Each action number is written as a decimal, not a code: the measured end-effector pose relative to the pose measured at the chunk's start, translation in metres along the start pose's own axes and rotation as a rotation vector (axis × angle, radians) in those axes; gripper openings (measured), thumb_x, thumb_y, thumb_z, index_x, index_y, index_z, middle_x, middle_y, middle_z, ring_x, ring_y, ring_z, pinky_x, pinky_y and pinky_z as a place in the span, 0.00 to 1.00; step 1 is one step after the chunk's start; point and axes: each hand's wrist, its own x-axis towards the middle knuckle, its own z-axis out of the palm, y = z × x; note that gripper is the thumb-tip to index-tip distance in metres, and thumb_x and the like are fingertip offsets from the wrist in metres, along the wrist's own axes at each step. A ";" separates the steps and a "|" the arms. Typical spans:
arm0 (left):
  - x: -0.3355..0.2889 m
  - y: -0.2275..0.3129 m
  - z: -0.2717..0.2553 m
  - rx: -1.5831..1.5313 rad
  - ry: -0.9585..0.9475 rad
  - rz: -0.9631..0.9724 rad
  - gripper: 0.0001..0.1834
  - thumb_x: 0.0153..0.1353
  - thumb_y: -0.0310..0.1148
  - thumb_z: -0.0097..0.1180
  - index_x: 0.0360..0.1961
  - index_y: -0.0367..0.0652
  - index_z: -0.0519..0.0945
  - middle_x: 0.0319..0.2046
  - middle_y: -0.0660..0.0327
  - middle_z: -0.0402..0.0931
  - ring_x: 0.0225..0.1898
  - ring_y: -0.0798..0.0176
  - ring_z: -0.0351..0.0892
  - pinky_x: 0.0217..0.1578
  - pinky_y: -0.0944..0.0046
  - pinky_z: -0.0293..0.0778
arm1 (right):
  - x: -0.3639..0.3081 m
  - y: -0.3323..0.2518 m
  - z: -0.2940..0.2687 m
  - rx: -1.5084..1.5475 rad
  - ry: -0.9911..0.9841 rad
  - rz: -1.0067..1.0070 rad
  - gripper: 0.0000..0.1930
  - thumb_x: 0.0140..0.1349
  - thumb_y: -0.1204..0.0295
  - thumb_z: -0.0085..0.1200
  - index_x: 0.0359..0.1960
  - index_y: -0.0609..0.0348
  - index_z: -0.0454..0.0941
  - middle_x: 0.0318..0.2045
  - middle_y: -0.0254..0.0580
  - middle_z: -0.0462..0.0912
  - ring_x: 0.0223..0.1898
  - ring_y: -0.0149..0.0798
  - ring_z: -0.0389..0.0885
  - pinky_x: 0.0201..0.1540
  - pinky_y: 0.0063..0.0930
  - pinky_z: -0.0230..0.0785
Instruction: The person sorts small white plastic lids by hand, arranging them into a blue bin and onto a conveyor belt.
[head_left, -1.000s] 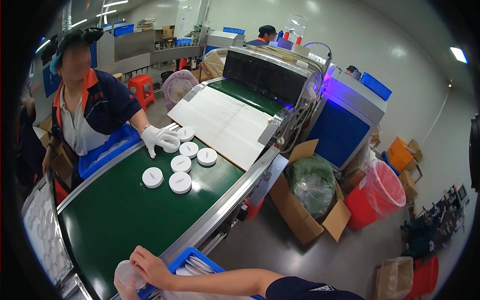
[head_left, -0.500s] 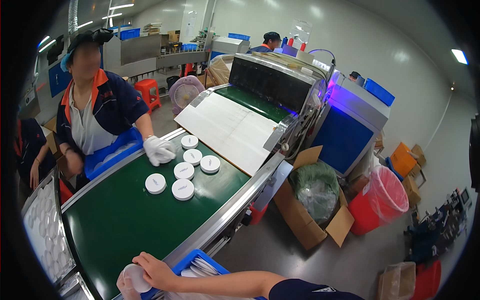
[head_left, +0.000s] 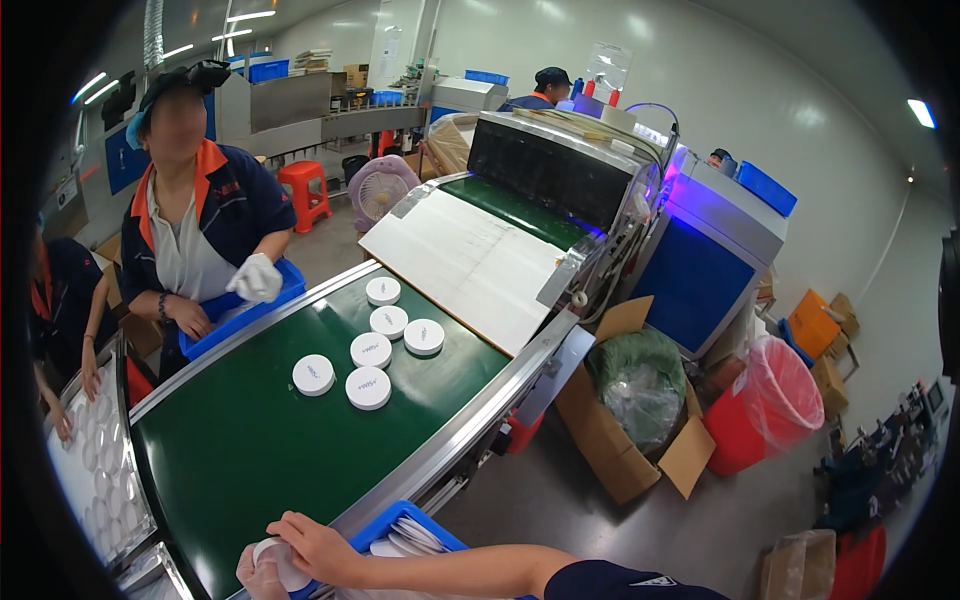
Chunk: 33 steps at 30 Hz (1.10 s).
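At the lower edge I hold a white round lid [head_left: 290, 572] over the near edge of the green conveyor belt. My left hand [head_left: 256, 574], in a thin pale glove, is closed on its left side. My bare right hand [head_left: 318, 548] reaches in from the right with its fingers curled over the lid's top edge. Just right of my hands, partly under my right forearm, a blue crate [head_left: 452, 541] holds several white discs [head_left: 412, 538]. Farther up the green belt [head_left: 240, 455] lie several round white lids [head_left: 368, 388] with dark print on top.
Across the belt a co-worker [head_left: 205, 240] with one white-gloved hand stands at another blue crate [head_left: 285, 290]. A white board [head_left: 465, 255] slopes to the machine [head_left: 550, 160]. Right are an open cardboard box [head_left: 600, 455] and a red bin [head_left: 745, 430]; left, a tray of discs [head_left: 105, 480].
The co-worker's gloved hand has drawn back from the belt to above their crate. Another person's hands now reach onto the left tray. My hands keep their hold on the lid, which has tilted slightly.
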 end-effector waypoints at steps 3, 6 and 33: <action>0.000 -0.002 -0.004 0.013 -0.013 0.008 0.10 0.54 0.24 0.44 0.34 0.32 0.77 0.32 0.60 0.76 0.35 0.66 0.74 0.39 0.69 0.69 | 0.000 -0.003 0.000 0.023 -0.006 0.006 0.20 0.45 0.83 0.48 0.45 0.63 0.65 0.37 0.46 0.67 0.35 0.46 0.72 0.34 0.31 0.68; 0.001 -0.008 -0.005 -0.016 -0.027 -0.005 0.10 0.55 0.25 0.43 0.34 0.33 0.77 0.33 0.60 0.77 0.35 0.66 0.74 0.39 0.69 0.69 | 0.002 -0.004 -0.003 0.070 -0.049 0.058 0.20 0.47 0.81 0.49 0.45 0.63 0.65 0.36 0.46 0.67 0.34 0.46 0.72 0.34 0.32 0.68; 0.001 -0.015 -0.005 0.101 -0.051 -0.036 0.09 0.56 0.25 0.44 0.33 0.35 0.77 0.28 0.65 0.74 0.30 0.72 0.70 0.32 0.73 0.66 | 0.004 -0.012 -0.009 0.093 -0.022 0.051 0.14 0.49 0.81 0.47 0.40 0.61 0.68 0.32 0.43 0.65 0.29 0.44 0.71 0.30 0.31 0.65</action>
